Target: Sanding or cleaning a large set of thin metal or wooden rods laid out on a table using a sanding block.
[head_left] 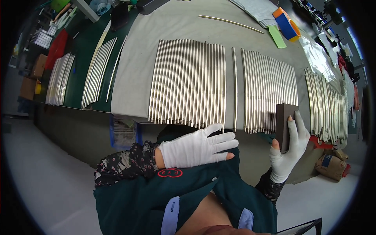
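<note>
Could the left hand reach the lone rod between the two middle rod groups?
Probably yes: the left hand is open, apparently empty, by the near end of the lone rod, and nothing covers that rod.

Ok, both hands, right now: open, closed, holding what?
Left hand: open, fingers extended near the rods' ends, nothing visibly held.
Right hand: closed on the dark block.

Slim silvery rods (188, 82): glossy, smooth metal
Dark brown rectangular block (281, 123): matt
White fitted gloves (190, 149): matt cloth
</note>
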`<action>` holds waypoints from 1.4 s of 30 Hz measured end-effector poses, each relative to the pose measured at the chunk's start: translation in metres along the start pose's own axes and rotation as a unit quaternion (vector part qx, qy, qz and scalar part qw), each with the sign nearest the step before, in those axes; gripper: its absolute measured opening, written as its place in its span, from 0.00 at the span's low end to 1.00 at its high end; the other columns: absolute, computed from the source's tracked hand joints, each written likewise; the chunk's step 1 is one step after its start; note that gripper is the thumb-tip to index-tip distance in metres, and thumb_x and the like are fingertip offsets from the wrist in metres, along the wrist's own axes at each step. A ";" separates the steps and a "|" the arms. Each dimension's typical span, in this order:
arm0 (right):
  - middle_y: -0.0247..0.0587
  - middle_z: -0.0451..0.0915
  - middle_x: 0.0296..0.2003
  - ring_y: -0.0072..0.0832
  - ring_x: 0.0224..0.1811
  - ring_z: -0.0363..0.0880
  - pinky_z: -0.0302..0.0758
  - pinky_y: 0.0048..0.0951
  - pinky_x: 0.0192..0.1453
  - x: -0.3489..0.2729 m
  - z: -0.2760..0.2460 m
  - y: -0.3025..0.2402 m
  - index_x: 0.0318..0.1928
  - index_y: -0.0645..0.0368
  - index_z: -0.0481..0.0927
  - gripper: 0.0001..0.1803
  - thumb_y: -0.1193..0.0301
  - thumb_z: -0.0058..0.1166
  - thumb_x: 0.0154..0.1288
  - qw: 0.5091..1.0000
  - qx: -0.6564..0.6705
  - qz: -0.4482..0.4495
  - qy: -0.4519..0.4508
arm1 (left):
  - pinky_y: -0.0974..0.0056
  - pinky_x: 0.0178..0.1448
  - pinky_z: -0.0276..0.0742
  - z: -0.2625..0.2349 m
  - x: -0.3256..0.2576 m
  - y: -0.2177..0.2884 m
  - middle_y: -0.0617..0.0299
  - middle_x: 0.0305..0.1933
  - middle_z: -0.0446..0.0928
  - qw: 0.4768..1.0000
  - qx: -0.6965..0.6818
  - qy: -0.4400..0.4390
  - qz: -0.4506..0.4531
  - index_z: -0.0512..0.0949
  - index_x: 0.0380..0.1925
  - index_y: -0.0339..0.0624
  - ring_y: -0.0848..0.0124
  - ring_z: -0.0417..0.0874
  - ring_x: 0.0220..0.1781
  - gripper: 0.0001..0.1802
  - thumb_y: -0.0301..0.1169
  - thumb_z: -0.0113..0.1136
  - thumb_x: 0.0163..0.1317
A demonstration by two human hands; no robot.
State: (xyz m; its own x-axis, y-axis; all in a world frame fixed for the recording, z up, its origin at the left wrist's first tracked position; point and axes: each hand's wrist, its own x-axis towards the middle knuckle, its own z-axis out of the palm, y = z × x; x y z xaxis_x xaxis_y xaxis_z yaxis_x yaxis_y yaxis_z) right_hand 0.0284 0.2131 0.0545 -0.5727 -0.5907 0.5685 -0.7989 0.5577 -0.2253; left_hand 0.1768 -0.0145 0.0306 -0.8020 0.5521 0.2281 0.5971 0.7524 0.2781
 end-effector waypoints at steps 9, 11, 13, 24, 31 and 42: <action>0.55 0.71 0.59 0.47 0.53 0.68 0.65 0.43 0.57 -0.003 0.001 0.002 0.56 0.62 0.74 0.33 0.46 0.50 0.63 1.000 -0.002 0.004 -0.008 | 0.52 0.72 0.57 0.008 0.018 -0.004 0.59 0.66 0.65 0.996 0.069 -0.025 -0.053 0.72 0.58 0.44 0.62 0.62 0.69 0.32 0.42 0.62 0.52; 0.55 0.71 0.59 0.47 0.53 0.68 0.65 0.43 0.57 -0.004 0.000 0.001 0.56 0.62 0.74 0.33 0.46 0.50 0.63 1.000 -0.004 0.010 -0.010 | 0.55 0.68 0.63 0.003 0.015 -0.003 0.57 0.59 0.70 0.996 0.051 0.003 -0.076 0.74 0.51 0.40 0.62 0.68 0.64 0.25 0.38 0.62 0.53; 0.54 0.71 0.59 0.47 0.53 0.68 0.65 0.43 0.57 -0.003 0.000 0.002 0.56 0.62 0.74 0.33 0.46 0.51 0.62 1.000 -0.003 0.000 -0.011 | 0.56 0.65 0.66 -0.003 0.013 -0.001 0.57 0.54 0.71 0.995 0.047 0.011 -0.083 0.75 0.47 0.39 0.62 0.70 0.60 0.22 0.37 0.63 0.53; 0.54 0.71 0.57 0.46 0.51 0.69 0.67 0.43 0.54 0.001 0.006 -0.037 0.53 0.58 0.76 0.29 0.53 0.56 0.55 0.997 0.038 -0.032 -0.055 | 0.48 0.66 0.64 -0.086 0.010 -0.066 0.49 0.60 0.69 0.986 0.124 0.052 -0.100 0.70 0.52 0.34 0.50 0.69 0.64 0.37 0.31 0.70 0.38; 0.54 0.71 0.55 0.47 0.48 0.70 0.70 0.44 0.51 -0.002 0.015 -0.064 0.52 0.57 0.76 0.31 0.56 0.60 0.47 0.996 0.031 -0.021 -0.084 | 0.47 0.74 0.52 -0.058 0.008 -0.149 0.52 0.72 0.58 0.987 0.144 -0.066 -0.018 0.64 0.63 0.41 0.50 0.58 0.72 0.36 0.53 0.49 0.63; 0.48 0.69 0.58 0.45 0.48 0.68 0.72 0.41 0.48 0.010 0.020 -0.088 0.55 0.51 0.74 0.36 0.61 0.65 0.39 0.991 0.008 0.006 -0.137 | 0.39 0.74 0.46 -0.045 0.000 -0.159 0.54 0.73 0.57 0.992 0.107 -0.063 -0.022 0.59 0.68 0.49 0.48 0.58 0.73 0.40 0.64 0.31 0.66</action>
State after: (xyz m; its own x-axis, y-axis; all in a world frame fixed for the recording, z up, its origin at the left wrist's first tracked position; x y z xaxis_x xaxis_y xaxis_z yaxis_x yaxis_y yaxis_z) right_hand 0.0896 0.1468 0.0642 -0.6084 -0.7215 0.3306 -0.7936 0.5572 -0.2443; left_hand 0.0828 -0.1506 0.0283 -0.8306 0.5483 0.0973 0.5555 0.8279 0.0774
